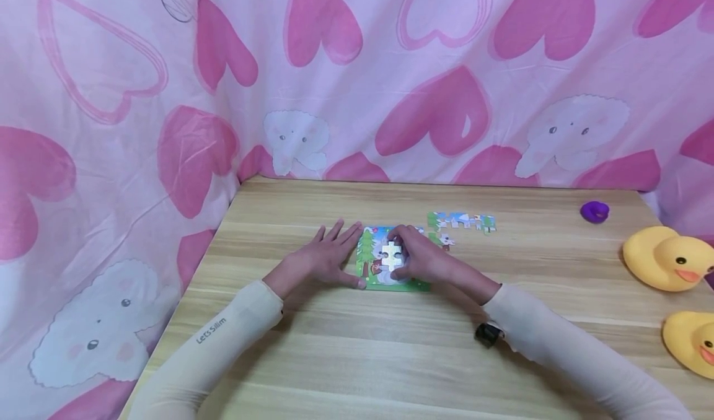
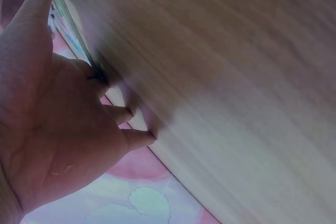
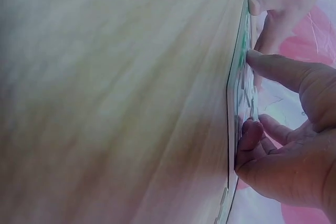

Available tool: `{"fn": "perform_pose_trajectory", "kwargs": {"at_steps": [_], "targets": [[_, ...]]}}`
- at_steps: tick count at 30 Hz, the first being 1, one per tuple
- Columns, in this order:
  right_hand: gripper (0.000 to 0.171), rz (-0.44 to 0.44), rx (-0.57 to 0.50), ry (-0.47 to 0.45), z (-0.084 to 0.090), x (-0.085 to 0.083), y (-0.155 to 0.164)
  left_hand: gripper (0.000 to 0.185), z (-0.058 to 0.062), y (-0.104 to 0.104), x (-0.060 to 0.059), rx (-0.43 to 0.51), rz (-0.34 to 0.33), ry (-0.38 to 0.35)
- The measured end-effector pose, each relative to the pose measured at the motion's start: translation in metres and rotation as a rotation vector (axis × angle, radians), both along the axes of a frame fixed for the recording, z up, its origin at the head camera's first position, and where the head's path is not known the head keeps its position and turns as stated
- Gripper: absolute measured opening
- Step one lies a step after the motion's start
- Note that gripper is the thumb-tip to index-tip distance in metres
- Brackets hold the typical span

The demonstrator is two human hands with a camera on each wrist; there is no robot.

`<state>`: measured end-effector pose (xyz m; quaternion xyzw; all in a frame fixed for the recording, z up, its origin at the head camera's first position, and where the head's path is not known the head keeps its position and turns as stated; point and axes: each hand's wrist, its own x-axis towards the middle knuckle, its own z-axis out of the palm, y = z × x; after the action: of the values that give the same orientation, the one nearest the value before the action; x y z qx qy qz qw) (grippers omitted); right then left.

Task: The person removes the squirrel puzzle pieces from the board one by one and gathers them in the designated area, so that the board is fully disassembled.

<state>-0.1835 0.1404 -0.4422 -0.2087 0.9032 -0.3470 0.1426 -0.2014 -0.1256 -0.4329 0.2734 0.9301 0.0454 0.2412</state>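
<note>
On the wooden table (image 1: 334, 358), the puzzle board (image 1: 369, 246) lies flat near the middle, and the left hand (image 1: 326, 258) rests just to its left with fingers straight and spread, thumb touching the board's left edge. The right hand (image 1: 424, 260) lies over the board's right part, its fingers curled, pinching a pale puzzle piece (image 1: 392, 256) (blank side up) on the board. Loose joined pieces (image 1: 462, 222) lie just behind and right of the board; a purple toy (image 1: 594, 212) and two yellow rubber ducks (image 1: 669, 260) sit well to its right.

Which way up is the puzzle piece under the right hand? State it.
Face down: the puzzle piece shows a plain white back, unlike the printed puzzle around it.
</note>
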Motion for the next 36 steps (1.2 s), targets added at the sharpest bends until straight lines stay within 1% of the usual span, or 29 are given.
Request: {"fn": "perform_pose_trajectory", "kwargs": {"at_steps": [7, 16, 25, 31, 36], "targets": [[0.066, -0.001, -0.039, 0.018, -0.002, 0.0, 0.0, 0.128, 0.0, 0.0, 0.0, 0.0, -0.008, 0.003], [0.064, 0.008, -0.026, 0.028, -0.003, -0.003, 0.0, 0.128, -0.001, -0.001, 0.0, -0.003, -0.014, 0.015], [0.054, 0.011, -0.014, 0.016, -0.003, -0.009, 0.007, 0.128, -0.001, 0.0, 0.0, 0.0, -0.015, 0.008], [0.056, 0.035, -0.056, 0.024, -0.002, -0.009, 0.019, 0.129, -0.002, 0.0, 0.0, -0.006, -0.011, 0.004], [0.061, 0.014, -0.065, 0.022, 0.003, -0.006, 0.034, 0.129, -0.002, 0.0, -0.001, -0.006, -0.007, 0.007]]}}
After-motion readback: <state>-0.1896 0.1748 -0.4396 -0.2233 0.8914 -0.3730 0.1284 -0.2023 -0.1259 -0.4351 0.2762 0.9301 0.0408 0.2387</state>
